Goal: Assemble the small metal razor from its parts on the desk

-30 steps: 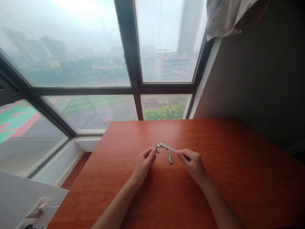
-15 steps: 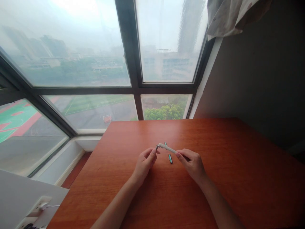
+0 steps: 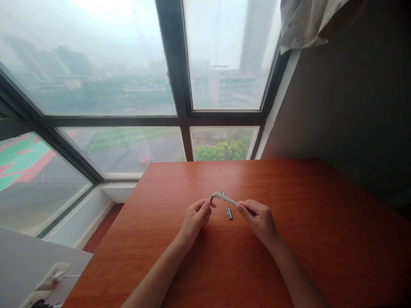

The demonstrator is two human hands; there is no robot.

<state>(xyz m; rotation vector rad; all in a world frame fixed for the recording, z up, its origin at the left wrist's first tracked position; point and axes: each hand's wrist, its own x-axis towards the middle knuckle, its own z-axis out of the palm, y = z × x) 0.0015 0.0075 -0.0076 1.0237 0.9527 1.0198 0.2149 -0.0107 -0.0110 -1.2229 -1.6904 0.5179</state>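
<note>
A pale razor (image 3: 225, 198) is held above the table between my hands. My right hand (image 3: 260, 219) is closed on the end of its handle with thumb and fingers. At the other end, my left hand (image 3: 194, 219) pinches the small dark razor head (image 3: 211, 198); its fingers partly hide it. Below the handle, a green-and-black razor blade cartridge (image 3: 229, 213) lies on the table between my hands. A second cartridge (image 3: 223, 193) lies farther back, partly covered by the handle.
The reddish-brown wooden table (image 3: 224, 273) reaches to the framed window (image 3: 183, 122). A wall socket (image 3: 53, 276) with a plugged-in white cable is at lower left. A curtain (image 3: 303, 28) hangs at upper right beside the dark wall (image 3: 349, 94).
Almost nothing differs. Both hands keep their grip on the razor in the same place, and the cartridges on the table have not moved.
</note>
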